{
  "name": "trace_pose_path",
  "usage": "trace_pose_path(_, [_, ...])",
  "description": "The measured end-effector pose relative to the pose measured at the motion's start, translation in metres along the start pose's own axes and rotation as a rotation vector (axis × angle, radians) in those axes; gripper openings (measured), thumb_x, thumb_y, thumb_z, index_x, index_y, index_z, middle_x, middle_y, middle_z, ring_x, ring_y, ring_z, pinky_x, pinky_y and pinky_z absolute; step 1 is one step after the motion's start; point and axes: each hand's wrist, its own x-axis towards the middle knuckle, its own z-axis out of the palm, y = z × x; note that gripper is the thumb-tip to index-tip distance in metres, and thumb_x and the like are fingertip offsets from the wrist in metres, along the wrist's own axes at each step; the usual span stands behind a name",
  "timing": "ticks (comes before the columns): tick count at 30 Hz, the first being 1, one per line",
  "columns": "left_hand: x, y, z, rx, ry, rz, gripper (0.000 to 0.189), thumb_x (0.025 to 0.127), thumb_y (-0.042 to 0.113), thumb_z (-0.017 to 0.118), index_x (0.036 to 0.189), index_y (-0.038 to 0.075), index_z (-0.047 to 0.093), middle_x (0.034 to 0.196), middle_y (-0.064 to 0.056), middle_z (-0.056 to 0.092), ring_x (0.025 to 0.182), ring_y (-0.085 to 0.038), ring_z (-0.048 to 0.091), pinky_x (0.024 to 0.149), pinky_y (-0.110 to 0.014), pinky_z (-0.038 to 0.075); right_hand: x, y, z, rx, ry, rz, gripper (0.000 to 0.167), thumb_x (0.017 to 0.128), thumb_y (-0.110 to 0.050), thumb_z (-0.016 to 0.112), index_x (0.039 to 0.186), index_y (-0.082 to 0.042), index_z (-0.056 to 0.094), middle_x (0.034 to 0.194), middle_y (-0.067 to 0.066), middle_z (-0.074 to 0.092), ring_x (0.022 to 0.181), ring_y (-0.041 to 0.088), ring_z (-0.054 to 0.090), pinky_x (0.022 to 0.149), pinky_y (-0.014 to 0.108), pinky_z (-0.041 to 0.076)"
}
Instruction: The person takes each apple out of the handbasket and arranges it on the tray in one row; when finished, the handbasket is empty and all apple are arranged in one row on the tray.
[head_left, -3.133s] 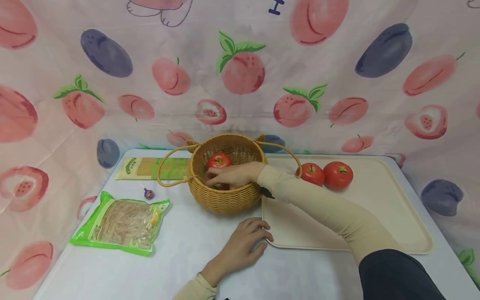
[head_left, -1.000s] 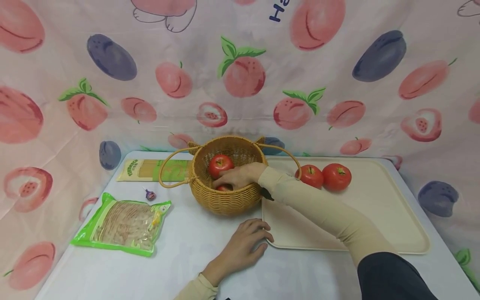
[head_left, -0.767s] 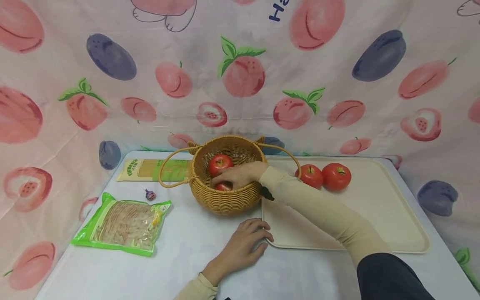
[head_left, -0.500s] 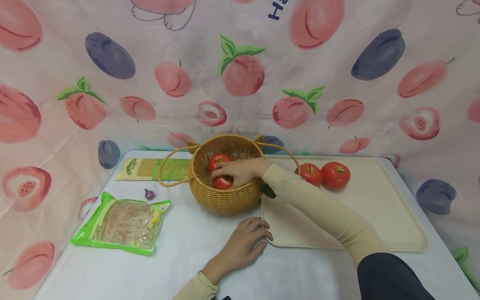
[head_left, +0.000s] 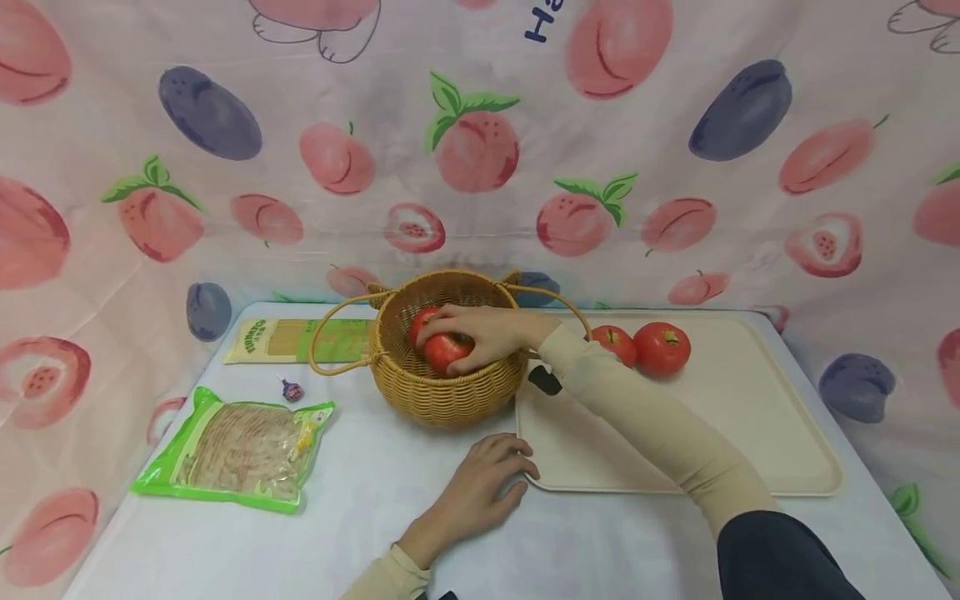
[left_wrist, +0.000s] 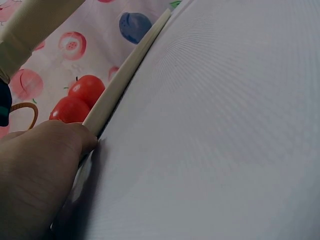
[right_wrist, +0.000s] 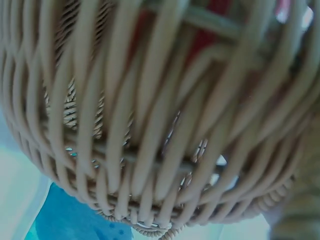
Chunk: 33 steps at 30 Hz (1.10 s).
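Note:
My right hand [head_left: 487,333] reaches into a wicker basket [head_left: 442,400] and grips a red apple [head_left: 444,353] near the front rim. Behind it, partly covered by the fingers, sits another red apple [head_left: 422,320]. The right wrist view is filled by the basket's weave, with blurred red showing through. My left hand [head_left: 480,487] rests on the table, its relaxed fingers at the near left corner of a beige tray [head_left: 720,433]. In the left wrist view that hand [left_wrist: 42,165] lies against the tray's edge [left_wrist: 125,75].
Two red tomatoes [head_left: 662,350] lie on the tray's far left part. A flat noodle pack [head_left: 281,340] lies left of the basket. Nearer are a small purple lollipop [head_left: 292,390] and a green-edged bag of brown slices [head_left: 240,450]. Fruit-printed cloth [head_left: 480,208] hangs behind.
My right hand has risen within the basket, lifting the gripped apple toward the rim and in front of the other apple. The left hand stays in place. The head view has shifted slightly.

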Motion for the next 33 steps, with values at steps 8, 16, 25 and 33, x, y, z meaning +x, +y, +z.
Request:
trace_pose_path(8, [-0.001,0.001,0.003,-0.015,-0.001,-0.003,0.015,0.089,0.02,0.061,0.101,0.028,0.063,0.121,0.006,0.056,0.123,-0.015,0.046,0.105,-0.038,0.038,-0.012,0.002,0.001,0.058,0.079,-0.032,0.055,0.086,-0.046,0.06,0.137,-0.037,0.041,0.142,-0.004,0.032,0.114,0.016,0.05,0.095,0.036,0.047])
trace_pose_path(16, [-0.001,0.001,0.004,-0.016,0.006,0.002,0.016,0.088,0.019,0.061,0.101,0.028,0.063,0.12,0.005,0.056,0.123,-0.016,0.046,0.105,-0.039,0.038,-0.025,-0.001,0.005,0.125,0.188,-0.015,0.056,0.085,-0.05,0.061,0.136,-0.044,0.039,0.142,-0.011,0.031,0.116,0.011,0.049,0.093,0.032,0.048])
trace_pose_path(25, [0.0,0.0,0.002,-0.016,0.003,-0.002,0.016,0.087,0.02,0.062,0.101,0.028,0.063,0.119,0.006,0.056,0.124,-0.015,0.046,0.106,-0.038,0.038,-0.041,-0.003,0.009,0.202,0.29,0.028,0.053,0.083,-0.051,0.063,0.13,-0.054,0.039,0.142,-0.015,0.03,0.119,0.011,0.046,0.092,0.034,0.05])
trace_pose_path(33, [0.001,-0.001,0.002,-0.029,-0.019,-0.02,0.016,0.088,0.02,0.061,0.101,0.028,0.063,0.12,0.006,0.055,0.125,-0.014,0.044,0.107,-0.038,0.037,-0.052,-0.001,0.009,0.248,0.374,-0.011,0.057,0.083,-0.05,0.064,0.135,-0.042,0.041,0.145,-0.012,0.029,0.127,0.013,0.039,0.093,0.039,0.05])
